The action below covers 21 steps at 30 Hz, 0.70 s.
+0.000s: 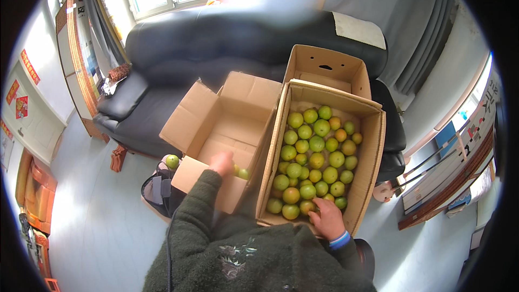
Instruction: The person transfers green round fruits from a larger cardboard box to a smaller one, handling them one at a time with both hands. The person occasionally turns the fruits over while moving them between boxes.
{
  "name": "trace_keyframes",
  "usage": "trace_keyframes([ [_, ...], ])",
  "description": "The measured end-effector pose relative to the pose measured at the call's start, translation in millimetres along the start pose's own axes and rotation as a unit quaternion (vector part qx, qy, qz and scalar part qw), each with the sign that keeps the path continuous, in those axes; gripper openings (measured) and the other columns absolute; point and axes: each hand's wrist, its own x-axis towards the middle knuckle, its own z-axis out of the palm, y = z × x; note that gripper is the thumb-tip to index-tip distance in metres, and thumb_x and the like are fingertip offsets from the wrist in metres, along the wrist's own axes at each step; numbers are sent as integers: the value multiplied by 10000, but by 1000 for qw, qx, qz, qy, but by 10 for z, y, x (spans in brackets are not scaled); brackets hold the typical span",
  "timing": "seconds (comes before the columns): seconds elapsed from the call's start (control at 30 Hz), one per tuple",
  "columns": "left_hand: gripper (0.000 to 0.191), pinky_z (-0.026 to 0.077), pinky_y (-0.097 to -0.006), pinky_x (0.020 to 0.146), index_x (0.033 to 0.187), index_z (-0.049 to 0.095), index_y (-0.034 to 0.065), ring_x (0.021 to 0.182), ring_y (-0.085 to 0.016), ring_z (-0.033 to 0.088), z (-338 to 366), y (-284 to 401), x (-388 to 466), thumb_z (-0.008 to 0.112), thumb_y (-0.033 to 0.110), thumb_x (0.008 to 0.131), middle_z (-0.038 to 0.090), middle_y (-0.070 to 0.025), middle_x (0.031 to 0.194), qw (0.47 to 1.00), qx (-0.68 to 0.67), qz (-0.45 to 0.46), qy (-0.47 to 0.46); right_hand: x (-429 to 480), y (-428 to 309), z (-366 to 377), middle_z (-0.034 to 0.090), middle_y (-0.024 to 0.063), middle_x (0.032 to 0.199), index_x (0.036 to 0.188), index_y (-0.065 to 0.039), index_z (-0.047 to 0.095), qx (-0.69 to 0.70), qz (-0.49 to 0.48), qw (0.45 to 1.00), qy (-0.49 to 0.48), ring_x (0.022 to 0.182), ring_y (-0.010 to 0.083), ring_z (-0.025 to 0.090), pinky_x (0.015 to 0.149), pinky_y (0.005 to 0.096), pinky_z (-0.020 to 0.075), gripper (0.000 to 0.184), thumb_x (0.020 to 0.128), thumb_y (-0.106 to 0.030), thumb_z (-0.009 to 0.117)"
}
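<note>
My left hand (222, 163) reaches into an open cardboard box (239, 127) with raised flaps. It is blurred, and whether its fingers hold anything is hidden. Just right of it, a few green fruits (243, 174) lie in the bottom of that box. My right hand (329, 218) is inside the front edge of a larger cardboard box (376, 146), its thumb and fingertips against a yellow-orange fruit (307, 207). Many round green, yellow and orange fruits (317, 143) cover this box's floor, mostly in a single layer.
Behind stands a black leather sofa (194, 48), with another open carton (328, 59) near its seat. A single green fruit (172, 161) rests on a dark and pink bag-like item (162, 188) left of the smaller box. A wooden stool (34, 194) stands at far left.
</note>
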Motion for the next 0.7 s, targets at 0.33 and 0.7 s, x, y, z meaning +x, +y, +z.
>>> trace_keyframes([
  [0.33,382,549,-469,1020,1264,719,159,1202,-360,686,-28,43,-50,721,280,902,736,-164,1239,998,28,-42,-42,25,-70,-14,706,231,1066,1201,-6,651,-5,17,1000,-18,1024,436,658,882,509,537,479,802,-187,844],
  [0.7,332,553,-472,1010,1219,771,207,1189,-346,703,154,-77,103,586,303,961,759,-138,1235,990,85,-42,-102,36,-64,78,706,222,1074,1199,-7,619,-19,33,999,-5,1043,439,655,892,511,536,536,784,-238,870],
])
